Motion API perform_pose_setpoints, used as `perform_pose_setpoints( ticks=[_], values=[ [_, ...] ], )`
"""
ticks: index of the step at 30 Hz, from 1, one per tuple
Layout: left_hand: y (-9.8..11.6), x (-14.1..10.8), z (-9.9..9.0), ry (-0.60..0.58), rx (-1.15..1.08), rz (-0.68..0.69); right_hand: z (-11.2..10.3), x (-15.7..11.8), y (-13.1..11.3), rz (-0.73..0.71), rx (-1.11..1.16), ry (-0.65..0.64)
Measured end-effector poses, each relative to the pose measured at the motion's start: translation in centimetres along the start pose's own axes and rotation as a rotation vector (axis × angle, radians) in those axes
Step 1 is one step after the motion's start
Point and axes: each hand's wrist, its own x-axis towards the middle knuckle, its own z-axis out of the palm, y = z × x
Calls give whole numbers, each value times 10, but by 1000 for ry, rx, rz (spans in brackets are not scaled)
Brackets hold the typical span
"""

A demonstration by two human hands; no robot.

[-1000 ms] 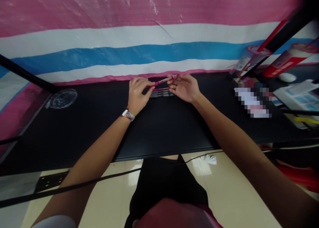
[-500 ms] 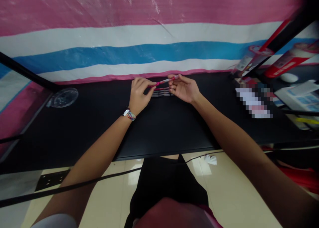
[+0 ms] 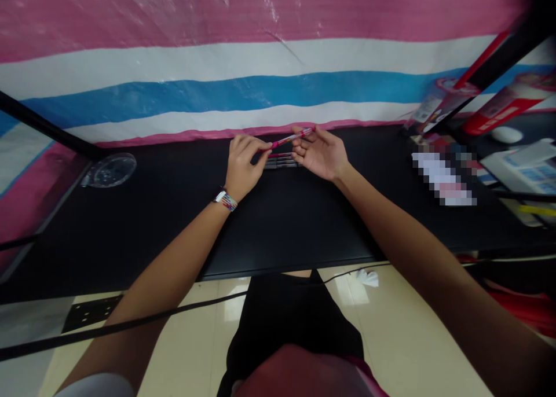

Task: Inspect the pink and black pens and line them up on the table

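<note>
A slim pen (image 3: 291, 138) with a pink-red end and a clear, red-marked barrel is held between my two hands, its right end tilted slightly up. My left hand (image 3: 245, 164) pinches the pink end between thumb and fingers. At the other end, the thumb and fingertips of my right hand (image 3: 324, 154) close on the barrel, the palm turned partly up. Below it on the black tabletop lie several similar pens (image 3: 280, 161) side by side. Their right ends are hidden by my right hand.
A clear plastic lid (image 3: 112, 170) lies at the left of the black table (image 3: 282, 223). On the right stand a clear cup with a straw (image 3: 441, 105) and a red-and-white cup (image 3: 504, 110), near a white mouse (image 3: 507, 135) and papers (image 3: 532, 165). A striped sheet (image 3: 243, 90) hangs behind.
The held pen's right end has risen a little and shifted slightly right, and its barrel markings look turned. My left hand has stayed nearly still; my right fingers moved slightly.
</note>
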Motion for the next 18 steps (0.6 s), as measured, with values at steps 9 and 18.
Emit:
perform_pose_setpoints(
  ticks=[9,18],
  values=[
    [1,2,-2,-11,-19,-12,1,0,1,-38,-57,26],
    [-4,6,-1,-24,-127,-94,-9,8,11,-268,-304,221]
  ],
)
